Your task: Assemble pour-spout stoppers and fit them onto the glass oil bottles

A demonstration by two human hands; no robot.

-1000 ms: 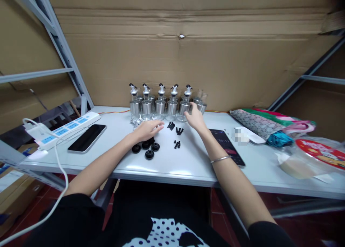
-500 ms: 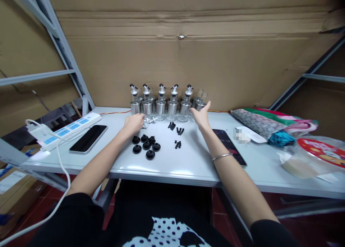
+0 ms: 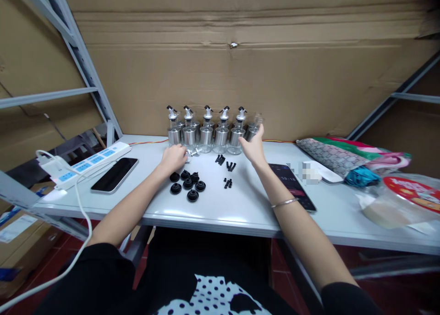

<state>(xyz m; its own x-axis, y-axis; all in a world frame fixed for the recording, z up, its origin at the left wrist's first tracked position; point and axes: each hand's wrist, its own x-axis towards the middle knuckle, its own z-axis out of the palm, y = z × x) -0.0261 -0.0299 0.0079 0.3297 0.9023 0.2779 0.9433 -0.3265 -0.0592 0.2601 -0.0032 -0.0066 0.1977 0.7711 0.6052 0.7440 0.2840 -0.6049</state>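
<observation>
My left hand (image 3: 174, 158) lies on the table with its fingers curled at the small silver spout pieces (image 3: 195, 152), covering some of them. At the right end of the bottle row, my right hand (image 3: 252, 146) has its thumb and fingers around a glass oil bottle (image 3: 253, 130) with a steel sleeve and no spout. Several bottles in front carry silver pour spouts with black flaps, such as the oil bottle (image 3: 206, 134) mid-row; more stand behind. Black stoppers (image 3: 187, 183) lie near my left forearm. Thin black pieces (image 3: 231, 166) and tiny black caps (image 3: 228, 184) lie between my arms.
At the left are a power strip (image 3: 92, 163) with a white cable and a phone (image 3: 115, 175). Under my right forearm lies another phone (image 3: 295, 186). Farther right are a patterned cloth bag (image 3: 330, 157) and a clear tub (image 3: 385, 209). Cardboard (image 3: 206, 76) backs the table.
My right hand has shifted slightly left, its fingers closing in on the end bottle, which has moved left. My left hand has slid a little right over the spout pieces.
</observation>
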